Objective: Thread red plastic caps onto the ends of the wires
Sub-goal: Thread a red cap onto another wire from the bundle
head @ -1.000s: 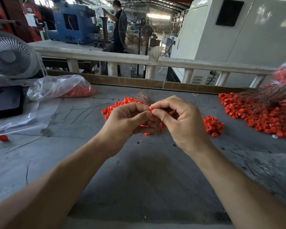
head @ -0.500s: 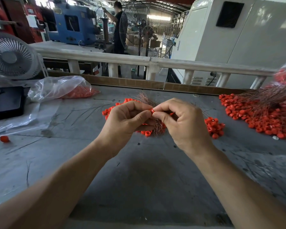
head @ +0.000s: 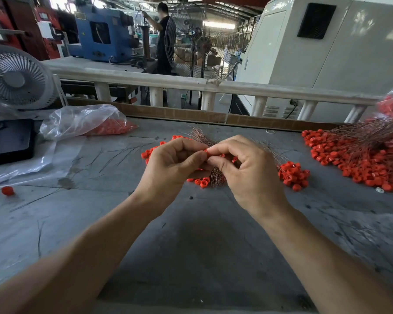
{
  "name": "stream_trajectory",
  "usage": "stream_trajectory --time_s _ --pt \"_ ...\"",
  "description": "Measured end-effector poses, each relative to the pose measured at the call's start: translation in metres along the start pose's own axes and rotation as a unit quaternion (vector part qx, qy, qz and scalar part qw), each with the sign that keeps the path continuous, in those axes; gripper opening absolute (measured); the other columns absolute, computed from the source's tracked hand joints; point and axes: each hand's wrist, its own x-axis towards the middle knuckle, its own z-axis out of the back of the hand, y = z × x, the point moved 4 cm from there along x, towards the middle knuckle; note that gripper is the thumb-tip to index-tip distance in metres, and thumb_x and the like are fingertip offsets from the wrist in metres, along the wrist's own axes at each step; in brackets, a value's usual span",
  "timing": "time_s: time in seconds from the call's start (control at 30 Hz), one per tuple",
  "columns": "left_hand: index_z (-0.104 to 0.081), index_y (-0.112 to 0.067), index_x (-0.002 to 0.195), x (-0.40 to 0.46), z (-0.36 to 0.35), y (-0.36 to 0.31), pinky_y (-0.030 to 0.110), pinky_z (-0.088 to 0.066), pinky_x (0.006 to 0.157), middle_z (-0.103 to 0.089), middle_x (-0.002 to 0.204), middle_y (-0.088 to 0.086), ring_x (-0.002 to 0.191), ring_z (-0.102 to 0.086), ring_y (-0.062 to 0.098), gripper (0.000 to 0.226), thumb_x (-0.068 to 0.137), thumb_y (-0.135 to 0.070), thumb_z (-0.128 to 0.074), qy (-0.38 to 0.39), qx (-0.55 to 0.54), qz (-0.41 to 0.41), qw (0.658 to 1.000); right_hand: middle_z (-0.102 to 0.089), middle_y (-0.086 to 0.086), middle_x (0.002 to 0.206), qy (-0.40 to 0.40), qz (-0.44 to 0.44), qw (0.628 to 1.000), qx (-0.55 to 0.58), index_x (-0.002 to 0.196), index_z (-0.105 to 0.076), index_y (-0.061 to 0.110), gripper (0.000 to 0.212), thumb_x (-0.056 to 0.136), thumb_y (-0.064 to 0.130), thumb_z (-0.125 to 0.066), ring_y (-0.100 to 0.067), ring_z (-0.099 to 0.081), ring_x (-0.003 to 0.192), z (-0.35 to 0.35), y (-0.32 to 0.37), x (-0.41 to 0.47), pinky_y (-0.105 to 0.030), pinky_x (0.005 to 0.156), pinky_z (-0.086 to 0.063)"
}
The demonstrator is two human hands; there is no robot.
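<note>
Both pinching: right hand (head: 250, 173) on a red cap (head: 206, 152), left hand (head: 173, 168) gripping wires (head: 216, 176), above gray table (head: 191, 245).

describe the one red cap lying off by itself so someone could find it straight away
Start at the white desk fan at the far left of the grey table, then come toward the near edge past the crumpled clear plastic sheet. The lone red cap lies just in front of that sheet. Unlike the caps heaped in the middle and right piles, it sits alone on bare table.
</note>
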Motion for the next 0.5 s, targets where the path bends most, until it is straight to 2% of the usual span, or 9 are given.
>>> stream_trajectory --time_s 0.1,0.17,0.27,0.5 --pt "-0.066 0.005 0.108 0.0 0.0 0.002 0.039 -0.062 0.081 -0.073 0.089 0.018 0.086 -0.072 0.028 0.032 0.084 -0.017 -0.068 -0.003 -0.041 0.029 0.999 -0.066 0.008 0.098 -0.003 0.015 0.998 -0.064 0.099 -0.076 0.016 0.014 0.086 0.016 -0.081 -0.004 -0.06 0.086 -0.003 0.003 -0.002 -0.019 0.073 -0.051" --pt "-0.065 0.006 0.112 0.0 0.0 0.005 0.046 -0.06 0.088 -0.071 0.095 0.019 0.09 -0.07 0.031 0.038 0.085 -0.02 -0.068 0.003 -0.058 0.055 0.997 -0.064 0.008 0.099 -0.016 0.027 0.994 -0.109 0.099 -0.073 0.017 0.016 0.086 0.02 -0.081 -0.006 -0.057 0.087 -0.006 0.007 -0.003 -0.024 0.074 -0.05" --pt "-0.063 0.009 0.119 0.0 -0.003 0.009 0.051 -0.052 0.097 -0.068 0.103 0.022 0.097 -0.065 0.034 0.043 0.089 -0.021 -0.066 0.014 -0.089 0.088 0.992 -0.066 0.006 0.098 -0.047 0.045 0.985 -0.159 0.096 -0.072 0.016 0.013 0.086 0.017 -0.08 -0.014 -0.061 0.093 -0.008 0.012 -0.004 -0.031 0.076 -0.051" --pt "-0.062 0.003 0.118 -0.002 -0.004 0.009 0.049 -0.047 0.097 -0.061 0.105 0.024 0.1 -0.059 0.034 0.035 0.09 -0.019 -0.063 0.027 -0.118 0.122 0.985 -0.067 0.001 0.096 -0.053 0.079 0.977 -0.191 0.094 -0.071 0.012 0.011 0.085 0.011 -0.076 -0.022 -0.063 0.095 -0.009 0.016 -0.005 -0.038 0.074 -0.053"
